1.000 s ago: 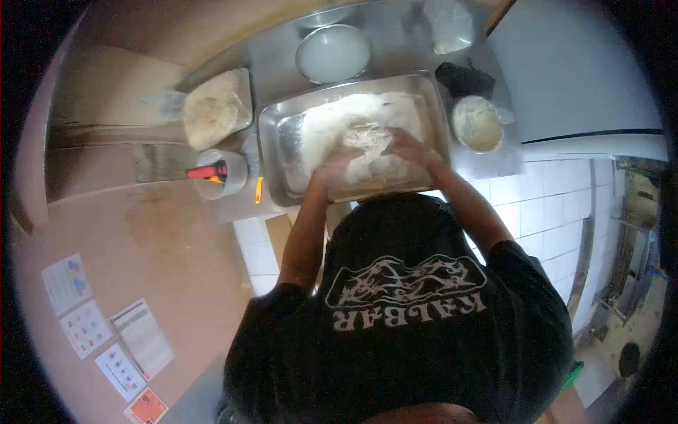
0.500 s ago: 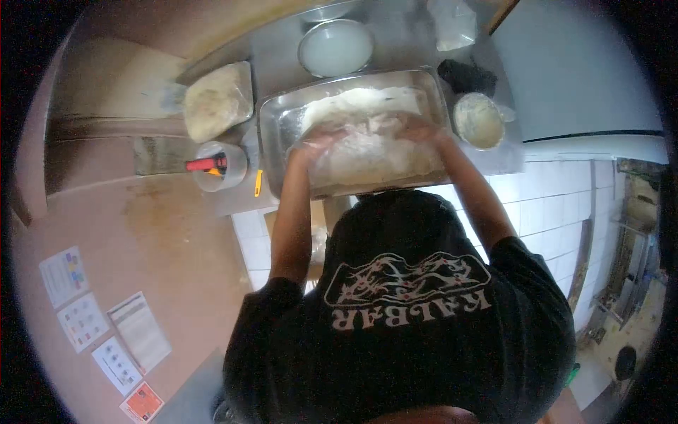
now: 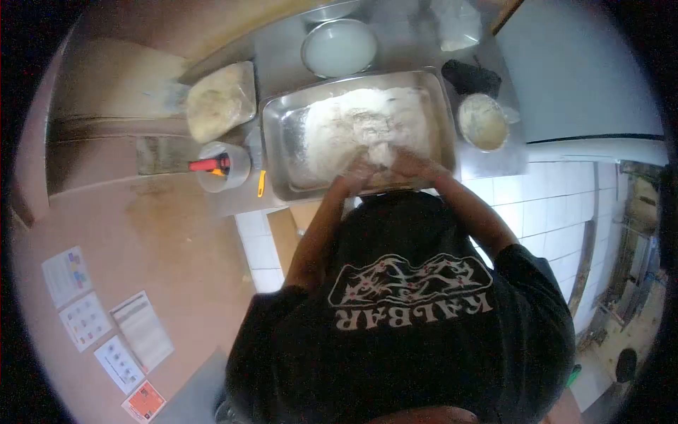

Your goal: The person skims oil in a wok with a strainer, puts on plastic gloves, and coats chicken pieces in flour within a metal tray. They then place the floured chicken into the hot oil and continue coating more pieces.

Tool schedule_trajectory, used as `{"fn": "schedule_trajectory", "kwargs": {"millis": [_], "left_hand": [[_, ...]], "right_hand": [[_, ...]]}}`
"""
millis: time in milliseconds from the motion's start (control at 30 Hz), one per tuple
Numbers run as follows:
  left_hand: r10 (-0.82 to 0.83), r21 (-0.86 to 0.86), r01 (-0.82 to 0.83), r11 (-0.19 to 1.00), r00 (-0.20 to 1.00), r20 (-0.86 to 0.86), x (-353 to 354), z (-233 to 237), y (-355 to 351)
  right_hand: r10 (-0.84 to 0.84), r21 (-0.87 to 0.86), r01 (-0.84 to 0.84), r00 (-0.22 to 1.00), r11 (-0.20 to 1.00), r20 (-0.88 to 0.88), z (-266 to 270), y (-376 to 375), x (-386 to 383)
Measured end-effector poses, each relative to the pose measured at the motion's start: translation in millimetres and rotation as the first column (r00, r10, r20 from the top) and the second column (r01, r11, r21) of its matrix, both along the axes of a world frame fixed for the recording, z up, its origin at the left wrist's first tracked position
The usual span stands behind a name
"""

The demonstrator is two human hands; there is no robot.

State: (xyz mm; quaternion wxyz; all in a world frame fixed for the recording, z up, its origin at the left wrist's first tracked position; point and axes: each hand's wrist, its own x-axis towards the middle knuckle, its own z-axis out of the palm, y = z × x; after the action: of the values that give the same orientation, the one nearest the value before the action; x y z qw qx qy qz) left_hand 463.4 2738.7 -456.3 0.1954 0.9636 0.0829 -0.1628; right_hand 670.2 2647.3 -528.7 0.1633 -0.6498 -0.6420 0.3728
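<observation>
Head-worn view — wide, round-edged, looking steeply down, shirt close, tray farther off

The tray is open above; its raised walls block sideways entry.

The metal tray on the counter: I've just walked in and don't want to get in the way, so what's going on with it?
A person has both hands in the metal tray, working in a white, flour-like powder. The left hand and right hand are near the tray's close edge, with a pale clump between them; blur hides the exact grip. A round bowl stands just beyond the tray.
</observation>
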Motion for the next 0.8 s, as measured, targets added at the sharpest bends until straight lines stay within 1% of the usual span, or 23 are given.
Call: {"fn": "schedule_trajectory", "kwargs": {"millis": [33, 67, 133, 167, 233, 267, 300, 333, 367, 433, 467, 500, 533, 567, 633, 700, 733, 767, 800], "left_hand": [[0.35, -0.315, -0.335, 0.888, 0.937, -0.01, 8.3, 26.1, -0.7], [0.636, -0.575, -0.581, 0.577, 0.761, -0.131, 22.4, 80.5, -2.1], [0.771, -0.732, -0.645, 0.22, 0.575, -0.275, 24.3, 77.5, 8.5], [0.742, -0.739, -0.601, 0.304, 0.636, -0.211, 16.1, 22.0, 35.2], [0.724, -0.768, -0.541, 0.342, 0.673, -0.152, 1.9, 15.1, 61.2], [0.741, -0.794, -0.53, 0.297, 0.652, -0.158, 1.6, 55.8, 72.1], [0.757, -0.818, -0.517, 0.251, 0.632, -0.167, -5.2, 80.1, 80.8], [0.674, -0.63, -0.593, 0.501, 0.724, -0.146, -21.1, 76.0, 97.1], [0.575, -0.385, -0.585, 0.714, 0.803, -0.155, -35.3, 61.4, 122.3], [0.563, -0.265, -0.574, 0.775, 0.817, -0.122, -44.1, 17.9, 137.8], [0.656, -0.418, -0.615, 0.669, 0.753, -0.057, -45.9, -11.1, 137.8], [0.72, -0.616, -0.593, 0.519, 0.692, -0.059, -46.6, -32.5, 132.6], [0.772, -0.779, -0.523, 0.345, 0.631, -0.081, -47.2, -53.6, 127.3], [0.779, -0.919, -0.379, 0.11, 0.607, -0.157, -40.6, -70.8, 117.6], [0.771, -0.939, -0.343, -0.024, 0.592, -0.236, -17.9, -68.4, 88.1], [0.779, -0.786, -0.58, 0.215, 0.587, -0.219, 8.9, -27.2, 58.1], [0.735, -0.757, -0.549, 0.355, 0.664, -0.137, 4.7, -23.4, 57.4], [0.674, -0.713, -0.505, 0.486, 0.736, -0.062, -2.1, -19.0, 58.6], [0.683, -0.679, -0.541, 0.496, 0.726, -0.08, -1.5, -4.8, 56.6]], "right_hand": [[0.018, -0.022, -0.017, 1.0, 1.0, 0.022, 26.8, 4.3, 5.7], [0.044, -0.056, -0.042, 0.998, 0.998, 0.039, 56.8, 7.0, 7.4], [0.106, -0.129, -0.097, 0.992, 0.987, 0.065, 98.9, 17.3, 15.0], [0.123, -0.15, -0.115, 0.991, 0.982, 0.044, 108.7, 24.7, 19.8], [0.148, -0.221, -0.155, 0.988, 0.963, -0.047, 115.9, 49.9, 33.0], [0.093, -0.126, -0.096, 0.995, 0.987, -0.029, 106.9, 56.7, 42.3], [0.035, -0.031, -0.035, 0.999, 0.999, -0.018, 89.7, 57.6, 53.4], [-0.025, 0.066, 0.026, 1.0, 0.998, -0.012, 71.0, 56.5, 63.4], [-0.049, 0.149, 0.033, 0.993, 0.988, 0.107, 51.3, 55.5, 72.7], [-0.041, 0.016, 0.039, 0.99, 0.999, 0.137, 43.3, 57.6, 66.2], [-0.034, -0.049, 0.042, 0.988, 0.998, 0.152, 42.7, 61.7, 61.6], [-0.103, 0.03, 0.107, 0.989, 0.994, -0.102, 44.9, 60.8, 50.3], [-0.144, 0.091, 0.187, 0.924, 0.978, -0.354, 50.1, 56.4, 34.2], [-0.155, 0.129, 0.278, 0.798, 0.952, -0.582, 55.3, 53.1, 21.0], [-0.095, 0.029, 0.195, 0.597, 0.98, -0.797, 69.6, 50.1, 7.1], [-0.114, 0.001, 0.182, 0.624, 0.983, -0.773, 90.5, 49.6, -1.2], [-0.123, -0.013, 0.175, 0.638, 0.985, -0.76, 100.1, 49.4, -5.2], [-0.094, 0.013, 0.177, 0.585, 0.984, -0.806, 103.9, 46.0, -3.2], [-0.063, 0.041, 0.182, 0.53, 0.982, -0.846, 104.5, 43.9, 0.3]]}}
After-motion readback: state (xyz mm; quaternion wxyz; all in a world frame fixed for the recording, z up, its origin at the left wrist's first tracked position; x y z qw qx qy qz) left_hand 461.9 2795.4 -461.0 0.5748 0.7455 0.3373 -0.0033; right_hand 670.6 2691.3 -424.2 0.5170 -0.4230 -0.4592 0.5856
